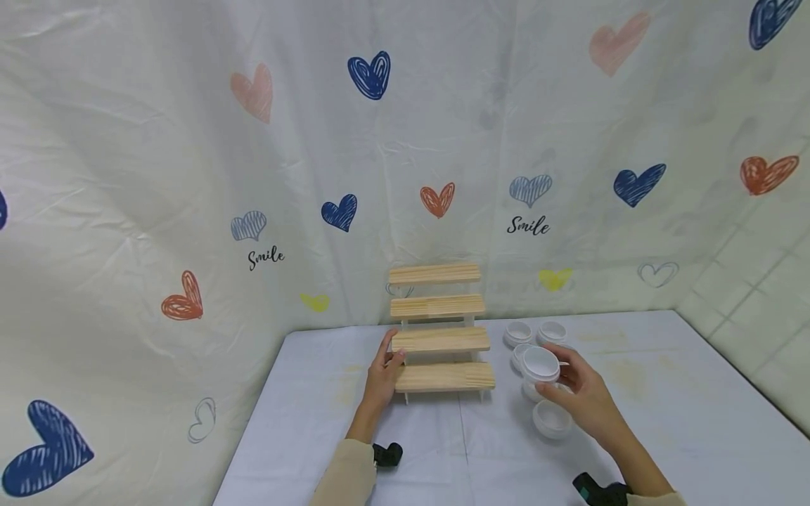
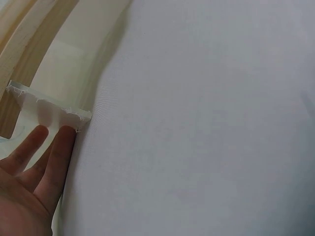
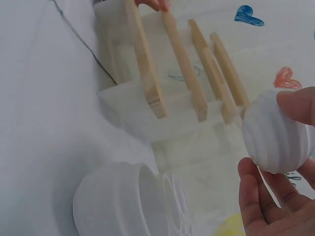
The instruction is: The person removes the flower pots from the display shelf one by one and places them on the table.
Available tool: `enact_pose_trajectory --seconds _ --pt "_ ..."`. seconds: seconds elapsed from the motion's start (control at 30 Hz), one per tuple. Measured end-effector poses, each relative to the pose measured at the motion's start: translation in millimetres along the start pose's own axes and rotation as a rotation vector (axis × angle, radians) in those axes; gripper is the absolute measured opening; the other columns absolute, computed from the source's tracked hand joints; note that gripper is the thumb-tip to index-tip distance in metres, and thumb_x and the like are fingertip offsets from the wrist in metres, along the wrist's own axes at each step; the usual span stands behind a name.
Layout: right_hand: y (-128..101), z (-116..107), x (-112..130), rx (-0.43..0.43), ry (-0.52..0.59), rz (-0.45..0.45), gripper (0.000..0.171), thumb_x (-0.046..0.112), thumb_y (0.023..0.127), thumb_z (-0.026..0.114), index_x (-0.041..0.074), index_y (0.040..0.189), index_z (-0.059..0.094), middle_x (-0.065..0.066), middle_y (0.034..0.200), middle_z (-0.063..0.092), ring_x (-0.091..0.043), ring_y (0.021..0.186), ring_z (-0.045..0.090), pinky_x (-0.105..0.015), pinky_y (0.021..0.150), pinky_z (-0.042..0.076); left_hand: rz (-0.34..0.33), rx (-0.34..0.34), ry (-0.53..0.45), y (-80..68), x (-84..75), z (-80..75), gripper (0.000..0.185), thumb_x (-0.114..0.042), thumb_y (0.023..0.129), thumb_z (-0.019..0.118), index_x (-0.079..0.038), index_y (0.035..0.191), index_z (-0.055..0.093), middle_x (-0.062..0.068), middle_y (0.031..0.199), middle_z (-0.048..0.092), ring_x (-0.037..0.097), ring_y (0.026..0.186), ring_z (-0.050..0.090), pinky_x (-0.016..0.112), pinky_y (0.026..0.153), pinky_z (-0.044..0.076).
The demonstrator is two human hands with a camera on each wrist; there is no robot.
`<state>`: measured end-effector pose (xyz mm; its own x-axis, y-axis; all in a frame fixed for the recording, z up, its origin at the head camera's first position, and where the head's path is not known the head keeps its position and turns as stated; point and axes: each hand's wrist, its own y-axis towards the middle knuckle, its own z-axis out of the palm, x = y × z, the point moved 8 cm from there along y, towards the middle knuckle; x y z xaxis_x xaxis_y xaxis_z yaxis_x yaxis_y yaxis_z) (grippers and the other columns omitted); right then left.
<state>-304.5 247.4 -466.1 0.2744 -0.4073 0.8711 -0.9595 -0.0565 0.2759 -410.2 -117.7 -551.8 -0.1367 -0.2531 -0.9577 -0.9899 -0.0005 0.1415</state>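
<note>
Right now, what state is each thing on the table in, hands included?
Wooden step shelf: upright, all four steps bare.
Left hand: fingers straight, touching the shelf's left end.
Right hand: gripping a white cup.
Held white cup: lifted, empty.
Other white cups: resting on the table, empty.

Backdrop: white cloth sheet (image 1: 190, 140), creased, printed with blue, red, pink and yellow hearts; the word "Smile" twice.
Worktop: covered in pale cloth (image 1: 664, 407), faint yellowish stains on the right part.
Right wall: pale tiles (image 1: 759, 281), meeting the worktop's far right corner.
</note>
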Motion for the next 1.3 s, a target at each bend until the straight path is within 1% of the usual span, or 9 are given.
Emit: enact_pose_trajectory --seconds 0.03,0.17,0.37,0.47,0.6,0.9,0.97,1.13,1.3 --pt "-1.6 -2.4 -1.2 -0.004 0.001 -0.001 0.068 0.020 0.091 0.079 0.009 0.149 0.045 0.006 0.134 0.054 0.012 0.108 0.056 -0.006 0.090 0.046 -0.001 -0.008 0.005 1.7 5.1 1.1 0.051 -0.049 0.103 0.056 -0.055 0.150 0.037 0.020 0.121 0.068 0.018 0.102 0.061 0.032 0.083 0.046" --pt "-8.1 -9.7 -6.7 -0.023 0.007 -0.039 0.066 0.013 0.090 0.079 0.004 0.147 0.046 0.017 0.128 0.054 0.010 0.106 0.057 -0.005 0.090 0.046 -0.004 -0.006 0.005 1.6 5.8 1.0 0.051 -0.048 0.103 0.056 -0.055 0.150 0.038 0.020 0.121 0.068 0.017 0.100 0.060 0.031 0.081 0.046" --pt "-17.3 -20.0 -11.9 -0.042 0.017 -0.053 0.066 0.007 0.089 0.079 0.002 0.146 0.047 0.019 0.126 0.056 0.009 0.105 0.059 -0.006 0.088 0.048 -0.005 0.003 0.009 1.9 5.5 0.8 0.049 -0.051 0.102 0.057 -0.061 0.146 0.037 0.019 0.119 0.069 0.018 0.093 0.058 0.032 0.078 0.045" --pt "-22.0 -25.4 -14.8 -0.052 0.005 -0.047 0.066 0.006 0.089 0.079 0.001 0.146 0.047 0.020 0.126 0.056 0.009 0.104 0.059 -0.007 0.087 0.048 -0.008 -0.001 0.009 2.1 5.6 0.6 0.050 -0.052 0.102 0.057 -0.061 0.146 0.037 0.019 0.119 0.069 0.018 0.093 0.058 0.032 0.077 0.045" --pt "-27.7 -32.1 -19.9 -0.067 -0.002 -0.041 0.065 0.004 0.088 0.078 0.000 0.145 0.047 0.022 0.124 0.057 0.011 0.104 0.059 -0.007 0.086 0.049 0.005 -0.002 0.011 2.2 4.4 0.4 0.051 -0.050 0.103 0.056 -0.056 0.150 0.038 0.019 0.118 0.069 0.018 0.096 0.060 0.032 0.078 0.046" --pt "-40.9 -43.1 -31.4 -0.085 0.037 -0.075 0.064 -0.008 0.086 0.076 -0.004 0.143 0.047 0.022 0.124 0.060 0.008 0.102 0.061 -0.008 0.085 0.050 0.019 0.000 0.008 3.6 4.2 -0.1 0.055 -0.048 0.103 0.056 -0.043 0.155 0.038 0.018 0.117 0.070 0.018 0.098 0.060 0.032 0.080 0.046" --pt "-42.8 -45.4 -34.2 -0.087 0.021 -0.064 0.064 -0.006 0.086 0.076 -0.003 0.143 0.047 0.023 0.125 0.058 0.009 0.101 0.060 -0.008 0.084 0.050 0.016 0.002 0.007 3.8 4.3 0.2 0.055 -0.049 0.103 0.056 -0.044 0.155 0.038 0.019 0.118 0.069 0.018 0.098 0.060 0.032 0.080 0.046" --pt "-46.8 -49.5 -40.2 -0.088 -0.010 -0.033 0.065 -0.003 0.087 0.077 -0.003 0.143 0.046 0.026 0.125 0.056 0.010 0.100 0.059 -0.007 0.083 0.050 -0.001 0.004 0.006 3.6 4.8 0.4 0.052 -0.052 0.102 0.056 -0.056 0.150 0.037 0.017 0.122 0.069 0.018 0.103 0.061 0.032 0.083 0.046" --pt "-50.7 -51.5 -47.9 -0.075 -0.024 -0.007 0.065 -0.003 0.087 0.077 -0.004 0.143 0.045 0.027 0.123 0.056 0.010 0.099 0.059 -0.008 0.082 0.051 0.004 0.002 0.011 3.1 5.4 0.4 0.052 -0.052 0.102 0.056 -0.055 0.151 0.037 0.017 0.123 0.068 0.020 0.105 0.061 0.033 0.083 0.046"
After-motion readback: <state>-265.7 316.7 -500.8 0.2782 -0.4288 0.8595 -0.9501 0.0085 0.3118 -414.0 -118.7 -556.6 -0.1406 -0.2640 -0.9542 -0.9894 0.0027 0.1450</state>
